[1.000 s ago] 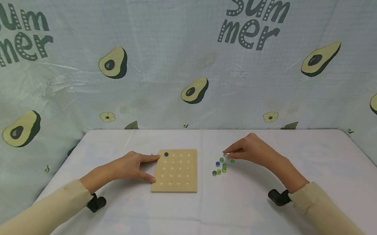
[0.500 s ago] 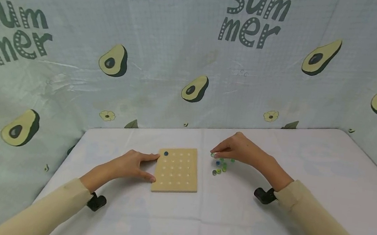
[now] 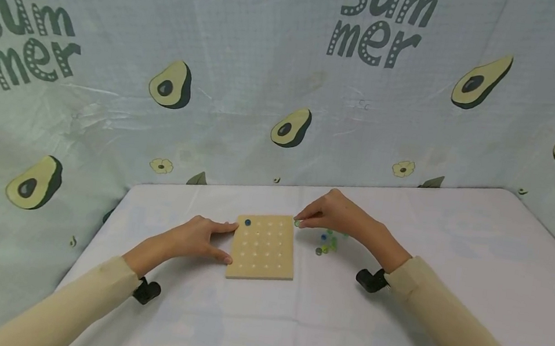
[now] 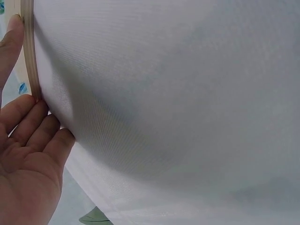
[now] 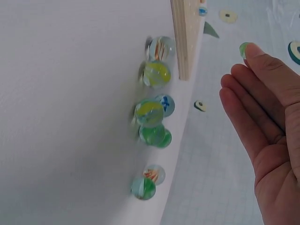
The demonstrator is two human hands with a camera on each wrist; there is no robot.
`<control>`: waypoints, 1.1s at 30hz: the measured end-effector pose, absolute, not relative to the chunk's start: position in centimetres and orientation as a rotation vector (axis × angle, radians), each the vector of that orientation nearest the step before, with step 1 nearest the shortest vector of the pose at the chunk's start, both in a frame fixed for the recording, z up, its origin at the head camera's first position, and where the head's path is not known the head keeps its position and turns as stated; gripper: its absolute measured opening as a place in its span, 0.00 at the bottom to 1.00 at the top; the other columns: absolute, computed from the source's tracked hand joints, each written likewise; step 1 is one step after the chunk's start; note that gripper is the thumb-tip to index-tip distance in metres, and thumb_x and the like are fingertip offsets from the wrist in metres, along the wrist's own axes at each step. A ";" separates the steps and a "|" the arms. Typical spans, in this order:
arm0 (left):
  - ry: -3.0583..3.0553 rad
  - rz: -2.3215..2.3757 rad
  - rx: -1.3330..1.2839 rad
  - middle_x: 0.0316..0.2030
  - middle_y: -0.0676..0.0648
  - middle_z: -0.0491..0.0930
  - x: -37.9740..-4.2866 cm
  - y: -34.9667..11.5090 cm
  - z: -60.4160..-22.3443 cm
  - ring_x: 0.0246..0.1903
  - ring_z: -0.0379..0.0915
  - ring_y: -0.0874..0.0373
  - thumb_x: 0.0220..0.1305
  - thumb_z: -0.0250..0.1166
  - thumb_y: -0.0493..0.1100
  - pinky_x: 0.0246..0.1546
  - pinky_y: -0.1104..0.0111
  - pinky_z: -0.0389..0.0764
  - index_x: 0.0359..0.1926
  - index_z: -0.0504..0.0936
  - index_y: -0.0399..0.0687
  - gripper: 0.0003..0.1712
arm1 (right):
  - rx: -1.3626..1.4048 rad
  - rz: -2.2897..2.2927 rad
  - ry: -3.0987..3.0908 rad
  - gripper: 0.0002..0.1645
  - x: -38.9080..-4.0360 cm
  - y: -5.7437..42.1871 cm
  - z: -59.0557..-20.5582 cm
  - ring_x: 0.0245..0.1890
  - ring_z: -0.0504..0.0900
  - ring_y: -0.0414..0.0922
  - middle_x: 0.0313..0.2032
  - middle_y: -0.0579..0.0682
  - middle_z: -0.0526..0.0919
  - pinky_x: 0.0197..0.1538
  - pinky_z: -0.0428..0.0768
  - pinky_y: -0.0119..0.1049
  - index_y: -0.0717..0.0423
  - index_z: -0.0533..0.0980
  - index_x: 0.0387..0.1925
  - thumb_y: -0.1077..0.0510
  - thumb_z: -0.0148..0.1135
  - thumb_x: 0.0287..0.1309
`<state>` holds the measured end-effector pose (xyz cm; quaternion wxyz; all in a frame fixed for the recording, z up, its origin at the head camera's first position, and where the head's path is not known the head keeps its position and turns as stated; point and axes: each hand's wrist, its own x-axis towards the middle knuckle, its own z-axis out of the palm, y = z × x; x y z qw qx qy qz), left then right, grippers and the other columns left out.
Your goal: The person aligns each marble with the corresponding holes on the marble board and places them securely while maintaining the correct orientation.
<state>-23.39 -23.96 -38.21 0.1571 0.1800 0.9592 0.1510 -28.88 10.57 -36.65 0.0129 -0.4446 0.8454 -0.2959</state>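
Observation:
In the head view a square wooden board (image 3: 263, 247) with rows of small hollows lies on the table. One dark blue marble (image 3: 247, 222) sits at its back left. My left hand (image 3: 193, 237) rests against the board's left edge, thumb and index finger spread apart; the left wrist view shows the fingertips touching the board's side. My right hand (image 3: 337, 213) pinches a green marble (image 5: 243, 49) between thumb and finger, just off the board's back right corner. Several loose marbles (image 5: 149, 112), clear with green, yellow, blue or orange swirls, lie to the right of the board.
A white cloth covers the table (image 3: 258, 322). Behind it hangs a pale curtain (image 3: 238, 74) printed with avocados and lettering. A black wrist camera (image 3: 371, 280) is worn under the right wrist and another camera (image 3: 146, 291) under the left.
My right hand has moved left from the loose marbles to the board's back right corner, carrying the green marble. The left hand stays at the board's edge. The head view has shifted slightly.

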 end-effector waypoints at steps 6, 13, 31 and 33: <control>2.744 0.420 0.503 0.71 0.41 0.69 -23.2 -24.2 -38.0 0.71 0.63 0.43 0.51 0.77 0.65 0.67 0.49 0.71 0.74 0.69 0.51 0.53 | -1.319 -0.924 2.609 0.12 -29.0 9.3 -36.7 0.39 0.88 0.34 0.41 0.44 0.91 0.41 0.84 0.27 0.52 0.90 0.45 0.54 0.73 0.61; 2.746 0.423 0.537 0.70 0.40 0.70 -23.4 -24.3 -38.0 0.71 0.63 0.43 0.51 0.77 0.65 0.67 0.49 0.71 0.74 0.70 0.50 0.53 | -1.328 -0.952 2.586 0.12 -29.1 8.0 -36.4 0.40 0.88 0.34 0.40 0.43 0.91 0.42 0.84 0.27 0.51 0.90 0.44 0.53 0.73 0.61; 2.737 0.398 0.509 0.69 0.40 0.71 -23.6 -23.7 -37.6 0.70 0.66 0.45 0.52 0.77 0.65 0.65 0.50 0.73 0.73 0.71 0.51 0.51 | -1.386 -0.897 2.553 0.11 -30.3 3.4 -36.6 0.39 0.87 0.32 0.40 0.42 0.91 0.41 0.83 0.25 0.51 0.90 0.44 0.54 0.73 0.61; 2.735 0.400 0.498 0.70 0.40 0.70 -23.6 -23.7 -37.5 0.70 0.66 0.45 0.52 0.77 0.65 0.65 0.51 0.73 0.73 0.71 0.51 0.52 | -1.392 -0.884 2.558 0.11 -30.5 2.9 -36.6 0.39 0.87 0.31 0.41 0.42 0.91 0.40 0.82 0.25 0.51 0.90 0.44 0.54 0.73 0.61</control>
